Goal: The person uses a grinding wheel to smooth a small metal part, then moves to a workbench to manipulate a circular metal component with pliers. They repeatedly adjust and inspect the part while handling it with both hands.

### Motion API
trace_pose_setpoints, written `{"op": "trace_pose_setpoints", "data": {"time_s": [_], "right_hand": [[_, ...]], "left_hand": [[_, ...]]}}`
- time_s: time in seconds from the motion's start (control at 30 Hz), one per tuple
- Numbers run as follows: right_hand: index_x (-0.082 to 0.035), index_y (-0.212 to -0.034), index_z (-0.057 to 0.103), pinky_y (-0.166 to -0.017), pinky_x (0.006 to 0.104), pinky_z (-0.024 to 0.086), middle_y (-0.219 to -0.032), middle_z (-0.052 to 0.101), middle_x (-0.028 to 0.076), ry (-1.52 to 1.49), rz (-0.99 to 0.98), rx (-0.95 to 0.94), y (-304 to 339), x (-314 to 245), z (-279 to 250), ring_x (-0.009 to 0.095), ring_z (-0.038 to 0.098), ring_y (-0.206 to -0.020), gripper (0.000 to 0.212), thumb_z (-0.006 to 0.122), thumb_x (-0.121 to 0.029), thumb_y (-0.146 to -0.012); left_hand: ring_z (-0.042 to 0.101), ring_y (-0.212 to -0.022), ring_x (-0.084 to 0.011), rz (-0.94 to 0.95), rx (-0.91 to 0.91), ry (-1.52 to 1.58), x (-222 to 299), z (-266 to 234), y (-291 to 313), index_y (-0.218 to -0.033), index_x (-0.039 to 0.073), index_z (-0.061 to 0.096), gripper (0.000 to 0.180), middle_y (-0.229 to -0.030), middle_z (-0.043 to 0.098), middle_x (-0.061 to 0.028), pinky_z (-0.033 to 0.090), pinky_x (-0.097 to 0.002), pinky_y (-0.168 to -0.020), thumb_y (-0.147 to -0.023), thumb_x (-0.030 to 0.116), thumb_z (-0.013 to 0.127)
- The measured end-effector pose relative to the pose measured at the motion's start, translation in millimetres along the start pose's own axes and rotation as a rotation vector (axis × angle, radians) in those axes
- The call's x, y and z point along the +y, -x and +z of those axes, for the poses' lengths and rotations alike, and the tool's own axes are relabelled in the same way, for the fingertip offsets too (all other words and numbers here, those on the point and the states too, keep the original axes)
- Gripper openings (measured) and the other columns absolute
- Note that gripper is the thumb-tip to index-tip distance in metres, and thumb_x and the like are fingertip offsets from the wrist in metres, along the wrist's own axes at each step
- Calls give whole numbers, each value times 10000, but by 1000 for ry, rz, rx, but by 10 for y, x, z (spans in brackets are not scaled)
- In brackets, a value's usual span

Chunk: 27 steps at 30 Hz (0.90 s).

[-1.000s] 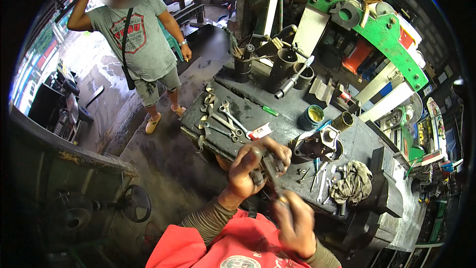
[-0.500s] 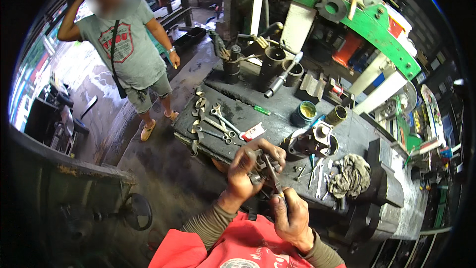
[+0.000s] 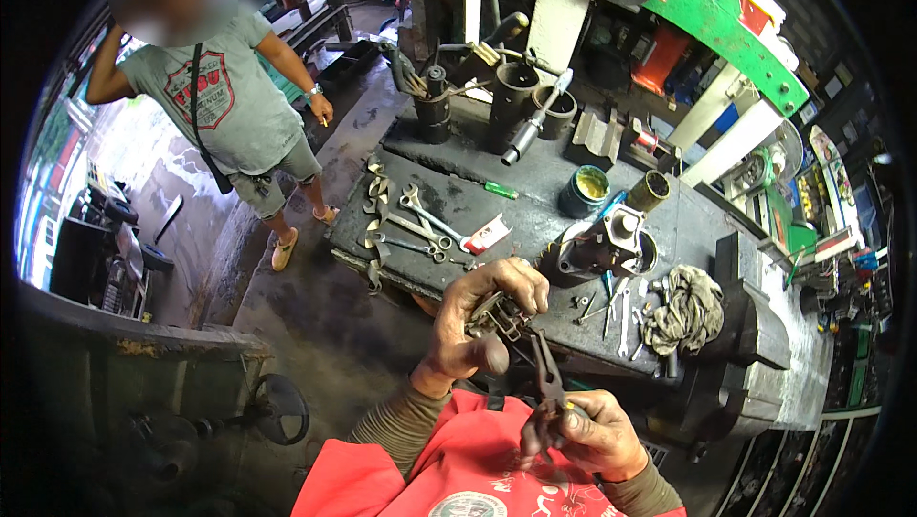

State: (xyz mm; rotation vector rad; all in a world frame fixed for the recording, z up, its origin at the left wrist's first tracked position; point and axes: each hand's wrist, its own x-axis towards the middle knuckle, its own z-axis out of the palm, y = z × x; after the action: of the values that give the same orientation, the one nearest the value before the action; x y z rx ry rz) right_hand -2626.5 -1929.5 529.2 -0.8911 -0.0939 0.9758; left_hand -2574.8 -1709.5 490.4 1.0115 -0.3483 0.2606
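Observation:
My left hand (image 3: 460, 321) is closed around a small dark metal part (image 3: 499, 314) with an open, frame-like shape and looped edges. Its exact kind I cannot make out. In my right hand (image 3: 600, 435) is a pair of pliers (image 3: 549, 376), gripped by the handles, with slim jaws pointing up toward the part. A gap shows between the jaw tips and the part's lower right side. Both hands are held in front of my red apron, just off the workbench's (image 3: 420, 273) near edge.
On the bench lie several wrenches (image 3: 425, 221), a green-handled tool (image 3: 500, 190), a metal housing (image 3: 611, 247), a grease tub (image 3: 586, 192) and a crumpled rag (image 3: 683, 310). A bench vise (image 3: 750, 316) sits at right. Another person (image 3: 215, 101) stands at far left.
My right hand has drawn the pliers down and away from the metal part. My left hand has turned, showing more of the part.

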Motion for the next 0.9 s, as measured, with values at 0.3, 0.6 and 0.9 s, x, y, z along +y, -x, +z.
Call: {"op": "trace_pose_setpoints", "data": {"time_s": [0.3,0.6,0.9], "right_hand": [[113,-1045,665,-998,550,535,-1122,667,319,-287,193,-284,18,2,-104,429,631,-1173,357,565,-230,-1061],[112,-1018,672,-987,559,538,-1007,688,269,-318,145,-305,39,50,-125,434,628,-1171,353,560,-221,-1061],[114,-1010,670,-910,543,564,-1016,670,308,-342,109,-261,100,69,-139,426,655,-1084,352,556,-214,-1061]], "left_hand": [[582,-842,-195,77,-282,-153,133,-3,-77,-926,29,635,706,-940,631,-127,464,-327,-756,-559,535,964],[603,-828,-209,60,-324,-215,156,48,-58,-892,35,647,658,-910,641,-122,482,-337,-735,-555,499,970],[611,-827,-201,66,-344,-235,126,105,-61,-880,37,641,568,-913,644,-110,489,-330,-743,-601,393,984]]}}
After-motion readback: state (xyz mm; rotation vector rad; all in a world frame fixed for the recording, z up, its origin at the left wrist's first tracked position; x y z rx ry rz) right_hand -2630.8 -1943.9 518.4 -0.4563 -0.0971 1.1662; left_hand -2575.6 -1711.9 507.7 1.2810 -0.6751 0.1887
